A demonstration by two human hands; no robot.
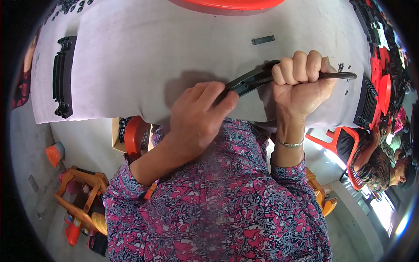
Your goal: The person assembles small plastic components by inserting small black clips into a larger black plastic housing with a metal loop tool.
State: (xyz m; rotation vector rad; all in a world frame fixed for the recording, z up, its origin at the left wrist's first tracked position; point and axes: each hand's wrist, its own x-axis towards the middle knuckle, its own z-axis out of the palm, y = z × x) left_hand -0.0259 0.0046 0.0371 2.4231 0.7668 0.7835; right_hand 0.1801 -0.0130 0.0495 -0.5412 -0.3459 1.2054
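A long black plastic part [245,85] is held slantwise above the white-covered table. My left hand [197,114] is closed around its near left end, thumb and fingers pinching it. My right hand [303,83] makes a fist around a slim dark bar-like tool [339,75]. One end of the tool sticks out to the right of the fist. On the other side, its dark length runs against the black part, though I cannot tell whether it sits inside. A small dark flat strip [263,40] lies on the table beyond my hands.
Another long black plastic part [64,77] lies at the table's left. A red basin [231,3] stands at the far edge. Small black bits [343,67] are scattered at the right, near stacked black parts [365,104]. Another person [375,163] sits at the right.
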